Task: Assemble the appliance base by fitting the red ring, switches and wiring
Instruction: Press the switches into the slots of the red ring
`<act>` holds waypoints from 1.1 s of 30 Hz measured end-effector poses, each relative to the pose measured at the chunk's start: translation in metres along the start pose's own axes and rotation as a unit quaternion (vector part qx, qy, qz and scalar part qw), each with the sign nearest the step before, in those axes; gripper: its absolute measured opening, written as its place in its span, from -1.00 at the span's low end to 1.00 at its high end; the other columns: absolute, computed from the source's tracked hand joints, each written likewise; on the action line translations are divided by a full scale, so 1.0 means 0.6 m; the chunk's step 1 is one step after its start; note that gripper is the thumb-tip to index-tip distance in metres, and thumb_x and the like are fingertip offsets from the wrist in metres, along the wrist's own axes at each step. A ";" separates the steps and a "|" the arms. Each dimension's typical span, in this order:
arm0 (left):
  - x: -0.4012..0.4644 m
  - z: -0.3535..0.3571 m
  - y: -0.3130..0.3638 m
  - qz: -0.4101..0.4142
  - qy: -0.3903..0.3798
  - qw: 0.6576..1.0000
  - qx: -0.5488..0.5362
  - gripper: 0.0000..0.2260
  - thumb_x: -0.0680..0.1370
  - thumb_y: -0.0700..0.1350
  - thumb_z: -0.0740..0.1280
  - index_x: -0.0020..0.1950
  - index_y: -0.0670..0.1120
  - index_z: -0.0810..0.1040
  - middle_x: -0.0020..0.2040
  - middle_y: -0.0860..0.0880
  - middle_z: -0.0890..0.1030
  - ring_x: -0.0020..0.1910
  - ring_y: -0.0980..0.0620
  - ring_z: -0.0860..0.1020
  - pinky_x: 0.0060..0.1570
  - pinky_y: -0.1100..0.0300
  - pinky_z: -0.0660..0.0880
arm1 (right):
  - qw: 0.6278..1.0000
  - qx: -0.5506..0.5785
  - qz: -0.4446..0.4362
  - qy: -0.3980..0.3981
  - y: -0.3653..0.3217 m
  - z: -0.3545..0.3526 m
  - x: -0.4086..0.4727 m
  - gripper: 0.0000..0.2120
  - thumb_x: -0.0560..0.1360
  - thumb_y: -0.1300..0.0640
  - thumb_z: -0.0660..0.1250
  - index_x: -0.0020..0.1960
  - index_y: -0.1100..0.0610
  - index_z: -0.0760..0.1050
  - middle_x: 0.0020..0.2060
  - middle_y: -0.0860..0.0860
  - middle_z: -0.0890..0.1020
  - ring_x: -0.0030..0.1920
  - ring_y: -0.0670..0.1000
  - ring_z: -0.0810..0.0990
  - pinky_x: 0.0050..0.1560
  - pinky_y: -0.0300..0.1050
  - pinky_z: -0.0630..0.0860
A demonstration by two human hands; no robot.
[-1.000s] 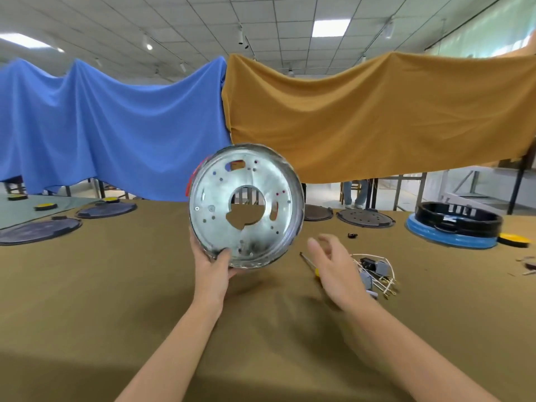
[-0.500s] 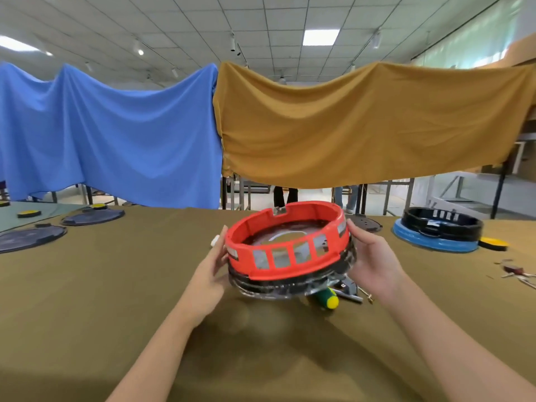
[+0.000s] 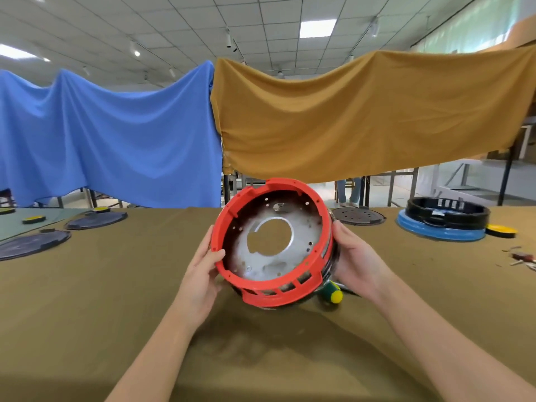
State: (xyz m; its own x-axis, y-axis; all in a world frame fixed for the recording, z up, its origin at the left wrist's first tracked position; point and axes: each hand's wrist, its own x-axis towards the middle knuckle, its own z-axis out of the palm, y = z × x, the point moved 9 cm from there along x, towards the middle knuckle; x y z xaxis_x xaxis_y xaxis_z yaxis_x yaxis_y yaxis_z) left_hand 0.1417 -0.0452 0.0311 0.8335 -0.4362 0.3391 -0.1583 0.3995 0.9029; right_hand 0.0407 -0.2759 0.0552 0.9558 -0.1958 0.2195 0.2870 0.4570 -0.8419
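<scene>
Red plastic ring (image 3: 271, 295) with slotted sides sits around the round silver metal base plate (image 3: 272, 250), lifted above the olive cloth-covered table (image 3: 87, 300) and tilted toward us. Our left hand (image 3: 203, 274) grips the ring's left rim, and our right hand (image 3: 352, 256) clasps its right side. We should probably check the ring's seating all round, pressing evenly, keeping clear of the green-and-yellow-handled screwdriver (image 3: 332, 293) beneath.

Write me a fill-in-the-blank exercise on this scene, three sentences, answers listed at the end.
1. The red ring sits on a round ____ plate with a large centre hole.
2. The left hand and right hand hold the assembly tilted, its open side facing the ____.
3. The screwdriver handle's end cap is ____.

Answers: metal; camera; yellow
</scene>
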 end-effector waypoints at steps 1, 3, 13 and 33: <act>0.000 -0.016 -0.004 -0.007 0.053 0.999 0.004 -0.57 0.61 -0.18 0.18 0.38 0.22 0.50 0.25 0.09 0.64 0.17 0.00 0.60 0.03 0.00 0.49 | 0.999 -0.034 0.015 0.004 0.010 0.003 0.000 -0.61 0.65 -0.02 0.16 0.41 0.12 0.44 0.26 0.13 0.60 0.22 0.14 0.59 0.12 0.11 0.60; -0.005 -0.061 -0.019 -0.045 0.193 0.980 -0.008 -0.73 0.59 -0.14 0.24 0.20 0.06 0.63 0.05 0.02 0.69 0.00 -0.04 0.62 -0.14 0.10 0.49 | 0.985 -0.165 0.048 0.015 0.032 0.009 -0.004 -0.59 0.63 -0.13 0.18 0.34 0.10 0.49 0.15 0.06 0.66 0.14 0.06 0.64 0.04 0.05 0.62; -0.022 -0.126 -0.016 -0.015 0.360 0.926 0.114 -0.86 0.49 0.03 0.38 -0.13 -0.02 0.66 -0.30 0.06 0.57 -0.21 0.00 0.50 -0.07 0.07 0.43 | 0.836 -0.533 -0.104 0.077 0.041 0.003 -0.022 -0.31 0.50 -0.39 0.12 0.54 -0.09 0.23 0.29 -0.11 0.41 0.30 -0.12 0.39 0.30 -0.15 0.32; -0.014 -0.055 -0.005 0.029 0.183 0.939 0.290 -0.69 0.65 -0.01 0.24 0.40 0.10 0.41 0.37 -0.03 0.41 0.40 -0.02 0.39 0.42 0.05 0.30 | 0.699 -0.693 -0.161 0.073 0.052 0.010 -0.048 -0.54 0.66 0.03 0.15 0.55 -0.06 0.22 0.17 -0.06 0.57 0.24 -0.01 0.41 0.20 -0.09 0.39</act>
State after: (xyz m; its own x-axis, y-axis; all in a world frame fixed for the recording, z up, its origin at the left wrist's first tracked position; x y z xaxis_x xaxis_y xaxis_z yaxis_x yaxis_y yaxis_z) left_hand 0.1526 -0.0160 0.0169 0.9235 -0.0788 0.3755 -0.3831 -0.1383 0.9133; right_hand 0.0223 -0.2509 0.0253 0.8107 -0.2266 0.5398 0.0508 -0.8914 -0.4504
